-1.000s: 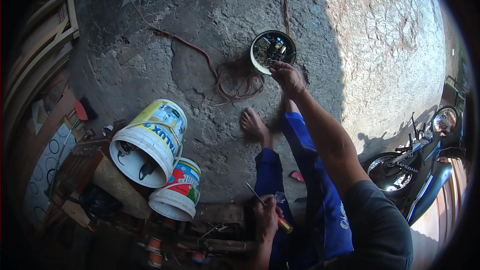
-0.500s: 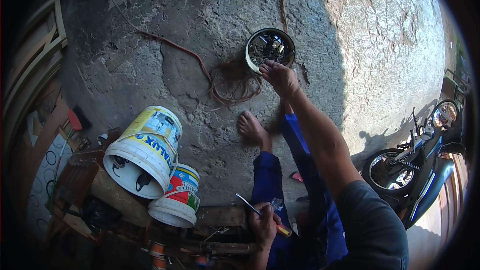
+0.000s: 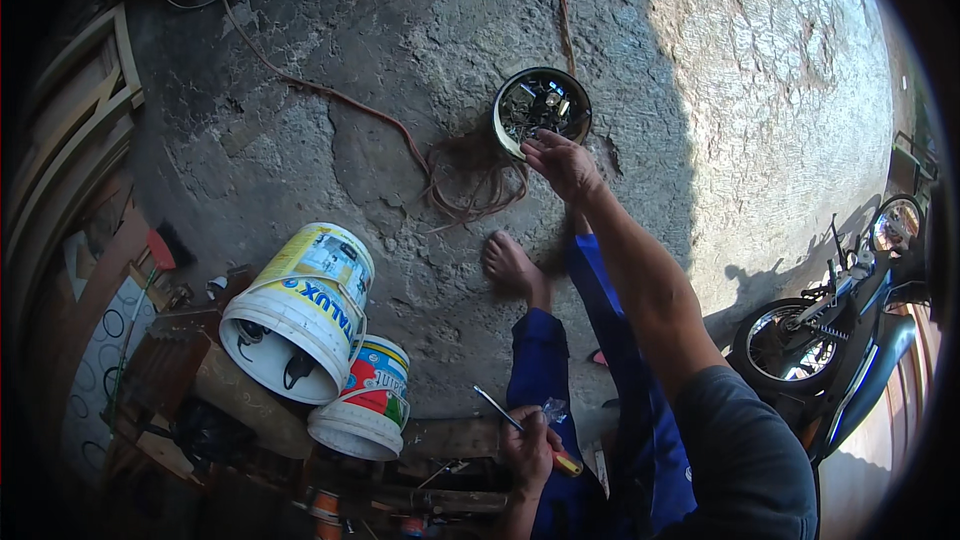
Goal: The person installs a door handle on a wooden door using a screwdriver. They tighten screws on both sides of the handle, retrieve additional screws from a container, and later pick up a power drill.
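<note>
My left hand (image 3: pixel 529 447), low in the view above my blue-trousered leg, is closed round a screwdriver (image 3: pixel 568 463) with a yellow-orange handle. The metal shaft points up and to the left. A small clear plastic packet (image 3: pixel 554 409) shows beside its fingers. My right arm reaches forward to a round, dark-rimmed container (image 3: pixel 584 126) on the floor, filled with small dark and shiny metal pieces. Over its near rim is my right hand (image 3: pixel 565 167), fingers stretched toward the pieces and slightly apart. No held thing shows in them, though the fingertips are hard to make out.
An orange-brown cord (image 3: pixel 375 118) runs across the rough floor and coils near the container. Two paint buckets (image 3: pixel 300 310) lie tipped at the left, the larger with dark items inside. Wooden frames (image 3: pixel 100 90) stand far left; a motorcycle (image 3: pixel 830 330) is at the right.
My right hand's fingers have spread a little at the container's near rim. My left hand keeps its hold on the screwdriver. The whole view has shifted slightly.
</note>
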